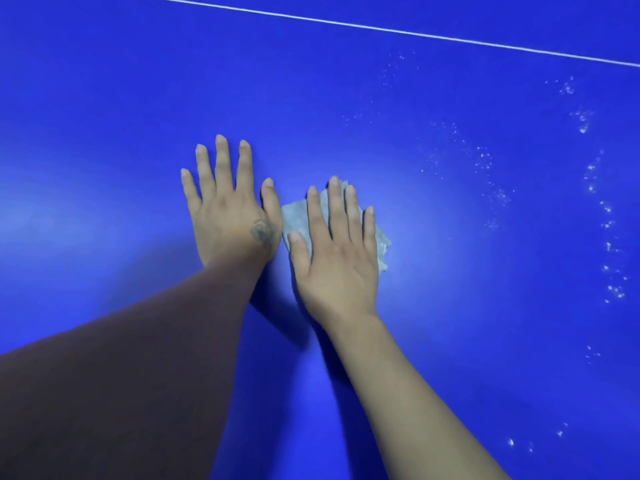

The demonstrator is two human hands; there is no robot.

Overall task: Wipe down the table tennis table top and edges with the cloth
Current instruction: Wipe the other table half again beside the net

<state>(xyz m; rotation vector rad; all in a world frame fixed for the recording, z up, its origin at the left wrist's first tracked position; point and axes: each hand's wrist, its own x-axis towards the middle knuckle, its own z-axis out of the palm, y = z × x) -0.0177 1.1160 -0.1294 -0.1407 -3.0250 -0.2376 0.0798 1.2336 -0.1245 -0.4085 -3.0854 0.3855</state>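
Seen from the head camera, a blue desk fills nearly the whole frame, its surface glossy with a pale glare around the middle. Across the top, a thin white line runs from the upper left down toward the upper right edge.

At the centre of the frame, the right hand lies flat, palm down, on a pale grey cloth. Its grip is spread: the fingers are straight and a little apart, pressing the cloth onto the desk instead of pinching it. Most of the cloth is hidden under the hand; it shows to the left of the fingers, past the fingertips, and as a ragged edge at the right side of the palm.

Just left of it, the left hand rests flat on the bare desk, fingers straight and fanned out, holding nothing. Its thumb lies just beside the left edge of the cloth; whether they touch cannot be told. A small dark mark shows near the base of that thumb. Both forearms come in from the bottom of the frame, the left one in deep shadow.

Toward the right of the frame, white specks lie scattered in loose curving trails on the desk, well apart from the cloth.
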